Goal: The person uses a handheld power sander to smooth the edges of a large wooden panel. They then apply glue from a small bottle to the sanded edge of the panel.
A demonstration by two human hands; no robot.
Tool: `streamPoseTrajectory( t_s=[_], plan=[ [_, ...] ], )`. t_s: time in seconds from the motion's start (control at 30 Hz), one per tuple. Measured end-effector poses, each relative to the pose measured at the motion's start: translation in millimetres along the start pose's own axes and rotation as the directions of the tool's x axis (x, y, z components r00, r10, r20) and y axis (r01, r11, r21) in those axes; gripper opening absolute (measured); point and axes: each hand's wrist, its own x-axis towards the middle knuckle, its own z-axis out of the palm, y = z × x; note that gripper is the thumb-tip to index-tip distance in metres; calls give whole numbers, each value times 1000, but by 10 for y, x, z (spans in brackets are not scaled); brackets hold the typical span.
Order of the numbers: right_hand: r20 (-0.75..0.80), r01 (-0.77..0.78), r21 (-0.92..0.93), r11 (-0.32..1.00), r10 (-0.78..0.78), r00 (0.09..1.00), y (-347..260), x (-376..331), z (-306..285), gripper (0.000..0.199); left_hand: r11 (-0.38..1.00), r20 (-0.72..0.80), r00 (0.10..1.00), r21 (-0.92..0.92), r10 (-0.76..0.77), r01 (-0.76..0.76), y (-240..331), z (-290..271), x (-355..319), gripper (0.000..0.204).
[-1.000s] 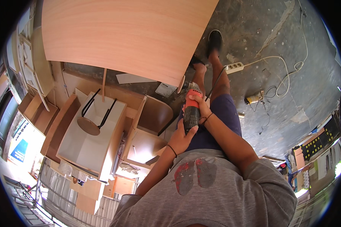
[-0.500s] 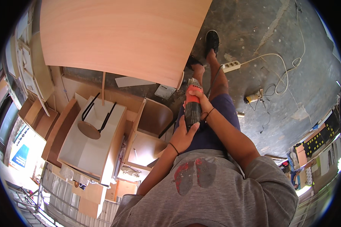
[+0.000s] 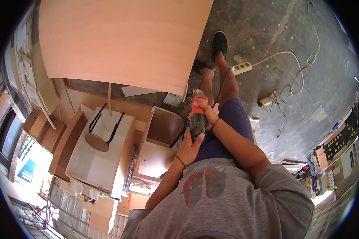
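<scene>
A red-and-black angle grinder [image 3: 198, 121] is held in front of my thighs, its metal head pointing away from me toward the corner of a large wooden panel [image 3: 119, 44]. Around the black rear of the body my left hand [image 3: 188, 149] is closed. My right hand [image 3: 206, 112] grips the red front part, just behind the head. The head is close to the panel's near right corner; whether they touch I cannot tell. The disc is hard to make out.
A white power strip [image 3: 241, 68] lies on the concrete floor past my right leg, its cable running off to the right. Farther right is a yellow corded power tool [image 3: 267, 99]. On the left stand an open white-lined cabinet [image 3: 91, 163] with a round-seated stool [image 3: 96, 142] and a wooden drawer unit [image 3: 147, 157].
The grinder and both hands have shifted slightly left and nearer to me, the grip unchanged. The view has turned a little, so the panel's right edge sits farther left.
</scene>
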Motion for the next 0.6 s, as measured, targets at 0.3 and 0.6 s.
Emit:
streamPoseTrajectory(
  t_s=[0.3, 0.6],
  plan=[
    [-28, 71, -66, 995, -73, 997, -217, -150, 171, 41, 997, 57, 998, -70, -28, 32, 298, -68, 36, 79],
    [-19, 84, -111, 990, -87, 996, -521, -238, 245, 41, 990, -1, 997, -119, 79, -79, 356, -8, 192, 69]
  ],
)
